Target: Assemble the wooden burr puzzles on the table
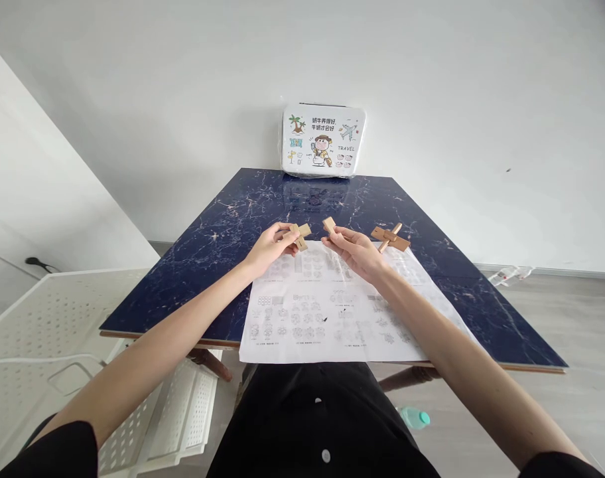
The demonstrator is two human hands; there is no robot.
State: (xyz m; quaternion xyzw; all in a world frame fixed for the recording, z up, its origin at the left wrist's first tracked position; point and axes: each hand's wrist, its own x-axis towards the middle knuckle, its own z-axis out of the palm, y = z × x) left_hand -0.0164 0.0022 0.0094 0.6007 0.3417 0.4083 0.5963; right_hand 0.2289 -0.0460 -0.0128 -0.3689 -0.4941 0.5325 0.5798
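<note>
My left hand (271,247) is closed on a small wooden puzzle assembly of crossed bars (299,235), held above the top of a printed instruction sheet (327,312). My right hand (353,251) pinches a single wooden puzzle piece (329,226) a short way to the right of the left hand's piece; the two pieces are apart. Another wooden cross-shaped puzzle (391,238) lies on the table just right of my right hand.
The dark blue marbled table (223,252) stands against a white wall, with a cartoon-printed white box (324,140) at its far edge. White perforated plastic crates (58,332) stand at the left. A green-capped bottle (414,417) lies on the floor beneath.
</note>
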